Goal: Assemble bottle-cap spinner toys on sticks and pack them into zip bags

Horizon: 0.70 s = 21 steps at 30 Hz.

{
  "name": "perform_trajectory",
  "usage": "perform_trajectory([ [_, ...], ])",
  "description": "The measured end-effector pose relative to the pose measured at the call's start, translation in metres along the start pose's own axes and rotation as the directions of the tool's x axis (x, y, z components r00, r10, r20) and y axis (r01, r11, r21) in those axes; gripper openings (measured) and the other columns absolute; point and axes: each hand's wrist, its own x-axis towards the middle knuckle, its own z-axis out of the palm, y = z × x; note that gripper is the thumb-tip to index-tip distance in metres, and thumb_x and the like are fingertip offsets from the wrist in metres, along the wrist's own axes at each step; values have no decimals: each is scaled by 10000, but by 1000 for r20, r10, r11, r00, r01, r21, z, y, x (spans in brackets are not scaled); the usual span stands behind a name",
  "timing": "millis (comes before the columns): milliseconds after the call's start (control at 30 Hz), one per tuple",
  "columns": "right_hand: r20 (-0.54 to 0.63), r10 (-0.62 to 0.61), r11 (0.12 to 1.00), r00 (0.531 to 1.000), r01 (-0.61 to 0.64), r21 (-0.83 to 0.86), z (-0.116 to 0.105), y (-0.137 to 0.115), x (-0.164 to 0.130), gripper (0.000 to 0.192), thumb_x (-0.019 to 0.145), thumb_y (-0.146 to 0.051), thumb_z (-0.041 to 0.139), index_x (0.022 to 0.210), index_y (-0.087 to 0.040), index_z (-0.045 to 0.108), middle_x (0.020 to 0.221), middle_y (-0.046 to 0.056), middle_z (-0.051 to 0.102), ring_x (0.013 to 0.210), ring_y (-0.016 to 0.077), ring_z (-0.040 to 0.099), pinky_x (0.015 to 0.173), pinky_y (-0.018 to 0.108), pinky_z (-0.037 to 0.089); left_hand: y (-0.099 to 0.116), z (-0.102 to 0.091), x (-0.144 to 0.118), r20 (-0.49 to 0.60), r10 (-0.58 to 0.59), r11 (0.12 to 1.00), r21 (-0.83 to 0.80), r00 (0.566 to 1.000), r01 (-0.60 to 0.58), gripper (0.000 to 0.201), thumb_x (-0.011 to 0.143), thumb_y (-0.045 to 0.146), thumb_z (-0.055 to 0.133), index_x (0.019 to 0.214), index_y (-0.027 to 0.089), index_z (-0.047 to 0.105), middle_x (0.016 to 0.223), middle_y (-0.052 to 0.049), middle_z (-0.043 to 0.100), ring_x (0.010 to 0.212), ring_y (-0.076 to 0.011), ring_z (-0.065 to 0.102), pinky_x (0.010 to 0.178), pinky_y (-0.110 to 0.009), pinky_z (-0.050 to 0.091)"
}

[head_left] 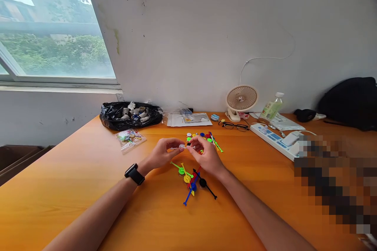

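Observation:
My left hand (165,153) and my right hand (206,156) meet above the orange table (73,188). Between their fingertips they pinch a thin white stick (184,147) with a small dark disc on it. A black watch (134,173) sits on my left wrist. Just below the hands lies a heap of assembled coloured sticks with discs (191,180): green, yellow, red, blue and black. Behind the hands lie several loose coloured discs and sticks (204,138).
A black plastic bag of small parts (129,115) and a clear packet (129,138) sit at the back left. Papers (188,119), glasses (234,126), a small fan (241,100), a bottle (271,108), a power strip (273,139) and a black bag (350,102) line the wall.

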Motion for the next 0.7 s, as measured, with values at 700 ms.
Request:
perform_trajectory([
  [700, -45, -10, 1000, 999, 8, -29, -9, -2, 6, 285, 997, -459, 567, 871, -219, 652, 826, 39, 720, 770, 197, 688, 711, 304, 526, 3, -13, -2, 317, -46, 989, 145, 947, 0, 334, 933, 472, 685, 988, 168, 812, 897, -90, 803, 743, -173, 699, 639, -244, 509],
])
